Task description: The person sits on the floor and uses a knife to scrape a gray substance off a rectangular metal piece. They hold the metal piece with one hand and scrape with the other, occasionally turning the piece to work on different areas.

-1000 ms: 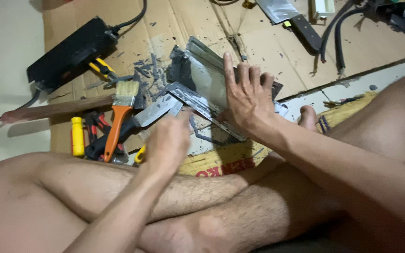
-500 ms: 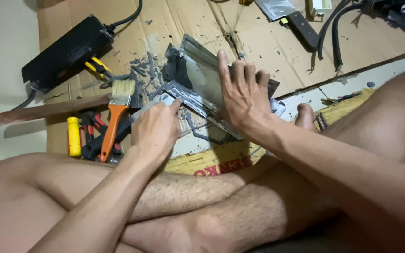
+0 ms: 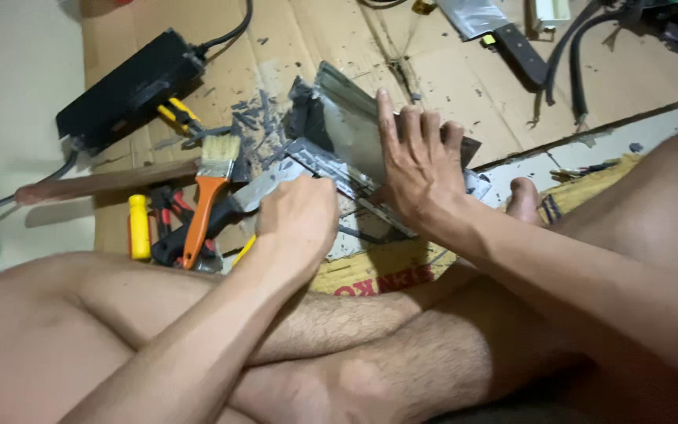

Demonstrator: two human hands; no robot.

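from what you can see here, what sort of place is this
Probably a makeshift home repair spot on the floor, not a proper workshop: flattened cardboard serves as the work surface, hand tools like a paintbrush and pliers lie scattered, and the person sits cross-legged working on a metal piece.

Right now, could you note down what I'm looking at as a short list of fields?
Place: cardboard sheet on the floor
Right hand: pressed flat on a grey metal panel
Left hand: fist beside the panel's lower edge
Nearby tools: orange-handled paintbrush, yellow-handled pliers
Also: black box with cable
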